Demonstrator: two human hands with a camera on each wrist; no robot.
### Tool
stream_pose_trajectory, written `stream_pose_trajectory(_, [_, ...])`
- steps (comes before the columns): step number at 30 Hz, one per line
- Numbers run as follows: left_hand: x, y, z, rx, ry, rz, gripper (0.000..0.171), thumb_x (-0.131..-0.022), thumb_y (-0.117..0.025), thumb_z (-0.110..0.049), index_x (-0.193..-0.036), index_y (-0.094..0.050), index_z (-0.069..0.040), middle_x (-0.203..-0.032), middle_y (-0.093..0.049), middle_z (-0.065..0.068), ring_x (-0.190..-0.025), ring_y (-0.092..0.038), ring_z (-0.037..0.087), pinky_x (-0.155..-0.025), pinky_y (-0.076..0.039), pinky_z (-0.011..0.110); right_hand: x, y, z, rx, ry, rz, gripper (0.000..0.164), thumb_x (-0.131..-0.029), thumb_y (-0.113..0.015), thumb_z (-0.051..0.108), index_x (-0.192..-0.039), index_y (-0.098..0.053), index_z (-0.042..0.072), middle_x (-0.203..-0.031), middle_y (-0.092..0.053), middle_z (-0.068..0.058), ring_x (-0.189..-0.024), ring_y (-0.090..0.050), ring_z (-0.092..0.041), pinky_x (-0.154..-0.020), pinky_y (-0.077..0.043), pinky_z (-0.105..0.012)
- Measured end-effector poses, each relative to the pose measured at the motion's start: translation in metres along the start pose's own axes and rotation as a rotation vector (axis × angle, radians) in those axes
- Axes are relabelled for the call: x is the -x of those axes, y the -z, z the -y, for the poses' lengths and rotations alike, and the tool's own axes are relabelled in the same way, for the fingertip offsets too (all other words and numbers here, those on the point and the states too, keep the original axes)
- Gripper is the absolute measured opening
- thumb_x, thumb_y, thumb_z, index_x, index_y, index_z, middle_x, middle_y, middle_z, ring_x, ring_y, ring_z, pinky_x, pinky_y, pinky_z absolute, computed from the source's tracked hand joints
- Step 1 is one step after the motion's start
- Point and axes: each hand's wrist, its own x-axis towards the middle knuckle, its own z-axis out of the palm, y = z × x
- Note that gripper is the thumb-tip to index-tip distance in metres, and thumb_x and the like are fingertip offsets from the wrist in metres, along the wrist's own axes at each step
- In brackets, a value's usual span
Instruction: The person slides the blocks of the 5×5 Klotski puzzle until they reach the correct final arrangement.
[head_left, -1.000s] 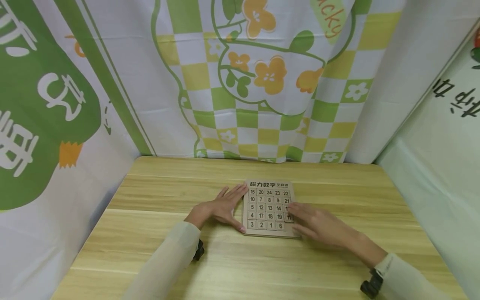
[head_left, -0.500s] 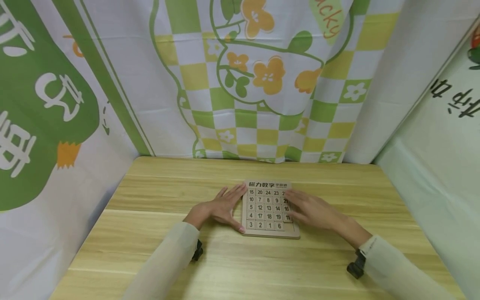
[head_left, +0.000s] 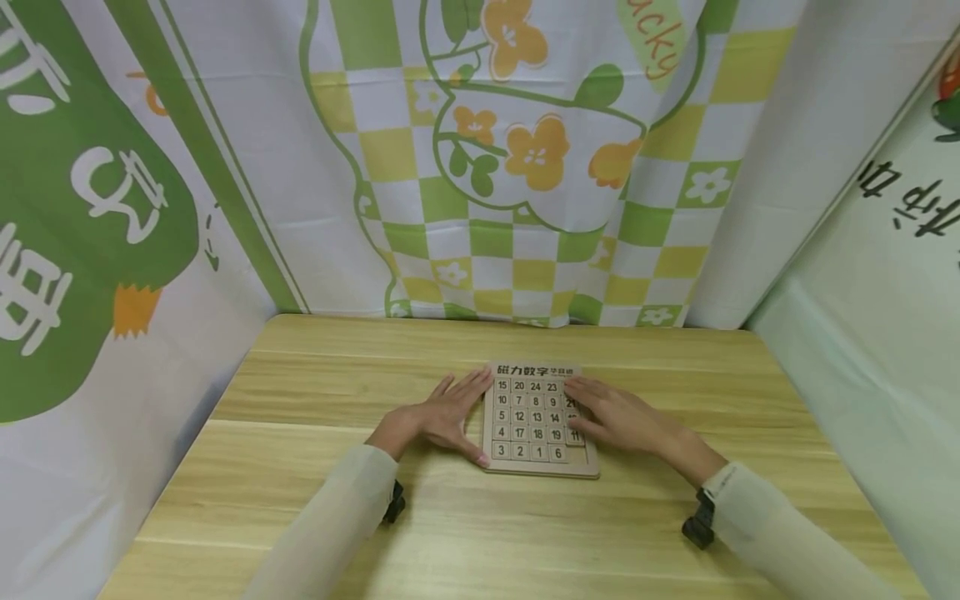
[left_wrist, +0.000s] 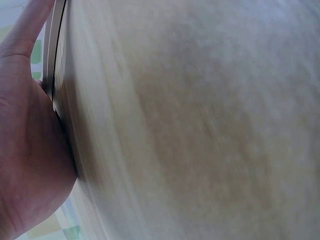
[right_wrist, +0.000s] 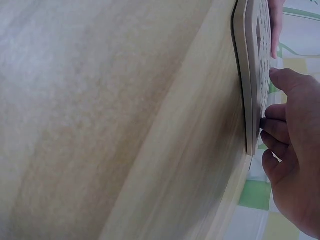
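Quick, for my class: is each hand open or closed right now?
Left hand: open, spread along the left edge of the number puzzle.
Right hand: open, over the rightmost tiles, gripping nothing visible.

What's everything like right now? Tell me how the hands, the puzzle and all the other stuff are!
Puzzle board: flat on the table, with a bare slot at bottom right.
Number tiles: not in counting order; top row starts 15, 20, 24, 23.
Left hand: spread against the board's left edge.
Right hand: over the right column, hiding the top right spot.
Patterned cloth: hanging behind, a bit creased.
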Motion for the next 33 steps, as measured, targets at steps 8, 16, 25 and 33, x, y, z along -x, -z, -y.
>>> stream_pose_trajectory(8, [-0.001,-0.002,0.002,0.002,-0.002,-0.01,0.144,-0.075,-0.084,-0.073,-0.171,0.004,-0.01,-0.178,0.01,0.009,-0.164,0.008,0.025,-0.13,0.011,0.054,0.002,-0.004,-0.001,-0.017,-0.013,0.014,0.063,-0.105,-0.067,0.034,-0.152,-0.052,-0.005,-0.159,-0.048,-0.026,-0.146,-0.048,-0.045,-0.12,-0.04,-0.06])
stream_pose_trajectory(16, [-0.003,-0.005,0.006,0.005,-0.015,-0.008,0.148,-0.072,-0.08,-0.081,-0.17,0.004,-0.009,-0.178,0.011,0.01,-0.165,0.008,0.028,-0.13,0.01,0.057,0.011,-0.002,0.011,-0.01,-0.016,-0.006,0.059,-0.105,-0.066,0.036,-0.148,-0.057,-0.004,-0.155,-0.054,-0.025,-0.141,-0.053,-0.044,-0.118,-0.043,-0.06])
stream_pose_trajectory(25, [0.0,-0.001,-0.001,-0.013,0.005,-0.003,0.143,-0.076,-0.085,-0.069,-0.17,0.004,-0.008,-0.178,0.01,0.011,-0.164,0.009,0.027,-0.13,0.01,0.055,0.016,-0.006,0.012,-0.004,0.009,-0.038,0.057,-0.105,-0.068,0.034,-0.146,-0.059,-0.005,-0.152,-0.057,-0.025,-0.139,-0.056,-0.044,-0.115,-0.045,-0.06])
stream_pose_trajectory(33, [-0.001,-0.002,0.0,-0.005,0.015,-0.011,0.142,-0.076,-0.086,-0.068,-0.171,0.003,-0.009,-0.178,0.009,0.011,-0.164,0.007,0.027,-0.13,0.011,0.055,0.016,-0.008,0.009,-0.008,0.017,-0.042,0.059,-0.105,-0.068,0.034,-0.148,-0.058,-0.004,-0.154,-0.055,-0.024,-0.14,-0.055,-0.044,-0.115,-0.045,-0.059])
